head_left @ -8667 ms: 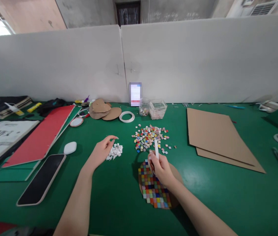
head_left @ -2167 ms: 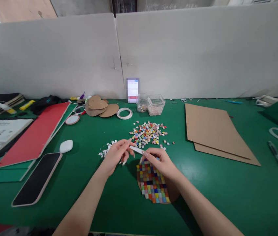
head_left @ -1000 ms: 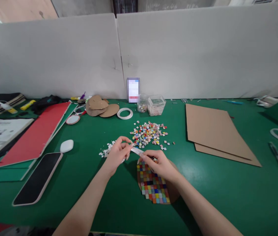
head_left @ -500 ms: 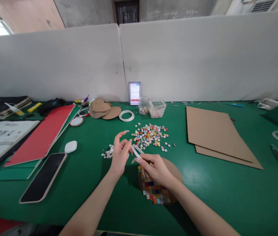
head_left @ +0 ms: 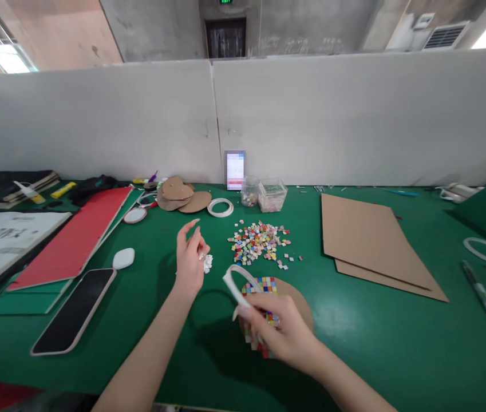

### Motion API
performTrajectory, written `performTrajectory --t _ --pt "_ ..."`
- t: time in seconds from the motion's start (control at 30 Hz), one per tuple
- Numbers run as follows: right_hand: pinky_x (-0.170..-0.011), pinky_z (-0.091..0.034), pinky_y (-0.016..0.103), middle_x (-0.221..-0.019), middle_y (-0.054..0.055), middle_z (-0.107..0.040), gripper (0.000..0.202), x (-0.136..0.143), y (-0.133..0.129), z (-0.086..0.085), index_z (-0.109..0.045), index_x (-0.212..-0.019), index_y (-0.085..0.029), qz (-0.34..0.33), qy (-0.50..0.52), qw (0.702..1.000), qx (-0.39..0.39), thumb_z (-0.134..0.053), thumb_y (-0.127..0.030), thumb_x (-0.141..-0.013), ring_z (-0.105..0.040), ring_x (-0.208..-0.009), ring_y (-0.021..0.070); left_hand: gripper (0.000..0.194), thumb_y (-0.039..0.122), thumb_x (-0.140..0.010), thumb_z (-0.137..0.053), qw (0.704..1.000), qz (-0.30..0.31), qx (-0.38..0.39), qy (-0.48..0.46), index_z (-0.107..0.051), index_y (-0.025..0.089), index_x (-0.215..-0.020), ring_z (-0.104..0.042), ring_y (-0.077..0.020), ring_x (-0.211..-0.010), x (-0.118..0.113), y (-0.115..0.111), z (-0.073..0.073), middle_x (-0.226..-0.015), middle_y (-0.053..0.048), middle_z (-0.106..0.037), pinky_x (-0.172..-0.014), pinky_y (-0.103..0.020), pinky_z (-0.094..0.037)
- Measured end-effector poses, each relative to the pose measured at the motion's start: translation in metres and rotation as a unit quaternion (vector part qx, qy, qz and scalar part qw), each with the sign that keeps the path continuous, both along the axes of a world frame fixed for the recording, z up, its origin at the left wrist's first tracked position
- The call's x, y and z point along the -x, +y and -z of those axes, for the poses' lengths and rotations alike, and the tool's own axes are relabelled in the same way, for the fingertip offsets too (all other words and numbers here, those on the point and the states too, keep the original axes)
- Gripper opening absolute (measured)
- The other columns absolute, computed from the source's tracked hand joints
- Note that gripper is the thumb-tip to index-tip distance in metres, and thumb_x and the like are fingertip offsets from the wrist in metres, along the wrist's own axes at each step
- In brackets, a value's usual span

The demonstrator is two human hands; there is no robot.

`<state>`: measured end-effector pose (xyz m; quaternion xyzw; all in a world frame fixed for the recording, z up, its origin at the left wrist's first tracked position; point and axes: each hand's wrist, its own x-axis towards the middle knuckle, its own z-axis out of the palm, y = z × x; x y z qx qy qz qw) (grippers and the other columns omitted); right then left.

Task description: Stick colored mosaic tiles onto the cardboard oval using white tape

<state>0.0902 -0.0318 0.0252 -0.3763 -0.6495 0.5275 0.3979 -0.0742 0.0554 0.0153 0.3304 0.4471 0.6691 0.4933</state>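
Tape loop (head_left: 234,290) is clamped in the fingers (head_left: 264,300) of the right hand (head_left: 284,326) above the mosaic-tiled disc (head_left: 296,293), toward the counter's (head_left: 363,343) near edge; left hand (head_left: 189,263) overlaps white scraps (head_left: 208,264), closure indeterminable.

Mosaic tiles (head_left: 256,240) and cardboard sheets (head_left: 367,240) suggest a craft workshop.

I can slip my right hand (head_left: 280,327) between the cardboard sheets (head_left: 367,240) and the loose tiles (head_left: 256,241), which, with the clear box (head_left: 272,197), block straight ahead.

The mosaic tiles (head_left: 267,284) look glossy, the cardboard disc (head_left: 296,295) matt.
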Motion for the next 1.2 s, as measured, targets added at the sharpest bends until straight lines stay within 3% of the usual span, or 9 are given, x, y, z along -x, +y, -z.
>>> performTrajectory --t 0.1,0.17,0.23,0.43,0.7,0.87,1.03,1.1,1.2 --pt "-0.045 -0.031 0.022 -0.047 -0.006 -0.039 0.023 -0.012 0.013 0.002 -0.057 -0.073 -0.020 0.173 0.215 0.956 0.097 -0.052 -0.039 -0.084 -0.034 -0.041 0.0082 0.027 0.029 -0.081 -0.051 0.985 0.145 -0.010 0.089 -0.049 0.022 -0.108 -0.035 -0.0063 -0.045 -0.003 -0.008 -0.007 -0.053 0.007 -0.041 -0.043 -0.017 -0.026" --pt "-0.044 -0.030 0.021 -0.049 -0.008 -0.032 0.027 -0.017 0.028 0.006 -0.050 -0.066 -0.020 0.193 0.372 0.893 0.161 -0.056 -0.043 -0.080 -0.027 -0.041 0.0069 0.025 0.028 -0.085 -0.046 0.968 0.198 -0.024 0.149 -0.048 0.022 -0.109 -0.036 -0.0070 -0.046 -0.017 -0.019 -0.011 -0.053 0.007 -0.040 -0.045 -0.018 -0.029" --pt "-0.043 -0.028 0.020 -0.048 -0.008 -0.029 0.037 -0.018 0.041 0.014 -0.042 -0.057 -0.019 0.146 0.434 0.865 0.203 -0.060 -0.046 -0.075 -0.025 -0.041 0.0063 0.024 0.028 -0.088 -0.040 0.951 0.232 -0.045 0.201 -0.047 0.020 -0.111 -0.037 -0.0077 -0.048 -0.034 -0.029 -0.012 -0.053 0.006 -0.039 -0.047 -0.019 -0.031" --pt "-0.036 -0.022 0.021 -0.036 -0.008 -0.030 0.048 -0.007 0.039 0.042 -0.041 -0.048 -0.018 -0.002 0.340 0.900 0.273 -0.046 -0.048 -0.085 -0.027 -0.032 0.0060 0.025 0.034 -0.091 -0.034 0.912 0.304 -0.067 0.269 -0.043 0.020 -0.110 -0.044 -0.0079 -0.044 -0.052 -0.044 0.001 -0.056 0.005 -0.045 -0.043 -0.019 -0.034" --pt "-0.039 -0.029 0.021 -0.041 -0.005 -0.043 0.039 -0.006 0.026 0.047 -0.048 -0.055 -0.017 -0.003 0.313 0.911 0.268 -0.050 -0.043 -0.084 -0.039 -0.036 0.0077 0.032 0.033 -0.088 -0.044 0.892 0.379 -0.040 0.243 -0.037 0.021 -0.117 -0.052 -0.0089 -0.051 -0.037 -0.041 0.008 -0.059 0.005 -0.051 -0.050 -0.020 -0.040" --pt "-0.037 -0.022 0.021 -0.044 -0.005 -0.040 0.036 -0.006 0.025 0.049 -0.047 -0.059 -0.018 0.000 0.318 0.907 0.278 -0.049 -0.041 -0.085 -0.034 -0.036 0.0067 0.035 0.034 -0.083 -0.054 0.898 0.343 -0.021 0.275 -0.039 0.021 -0.112 -0.041 -0.0073 -0.049 -0.039 -0.039 0.010 -0.055 0.008 -0.039 -0.048 -0.019 -0.033" --pt "-0.036 -0.014 0.021 -0.044 -0.007 -0.032 0.035 -0.007 0.024 0.044 -0.042 -0.057 -0.018 0.027 0.311 0.901 0.300 -0.054 -0.040 -0.081 -0.022 -0.037 0.0054 0.016 0.032 -0.085 -0.049 0.902 0.278 -0.070 0.323 -0.038 0.021 -0.088 -0.037 -0.0068 -0.051 -0.039 -0.043 0.014 -0.061 0.007 -0.036 -0.048 -0.018 -0.032" --pt "-0.038 -0.016 0.021 -0.044 -0.007 -0.031 0.036 -0.007 0.024 0.041 -0.043 -0.056 -0.018 0.038 0.308 0.906 0.287 -0.052 -0.040 -0.082 -0.023 -0.038 0.0056 0.012 0.028 -0.090 -0.039 0.884 0.250 -0.129 0.374 -0.038 0.020 -0.081 -0.039 -0.0072 -0.052 -0.037 -0.044 0.014 -0.063 0.005 -0.039 -0.049 -0.019 -0.033" --pt "-0.039 -0.019 0.020 -0.042 -0.007 -0.030 0.038 -0.006 0.026 0.038 -0.042 -0.052 -0.017 0.068 0.324 0.907 0.260 -0.052 -0.038 -0.082 -0.023 -0.037 0.0052 0.020 0.020 -0.090 -0.031 0.814 0.252 -0.228 0.472 -0.039 0.019 -0.072 -0.040 -0.0083 -0.052 -0.033 -0.043 0.012 -0.062 0.004 -0.041 -0.051 -0.021 -0.032"
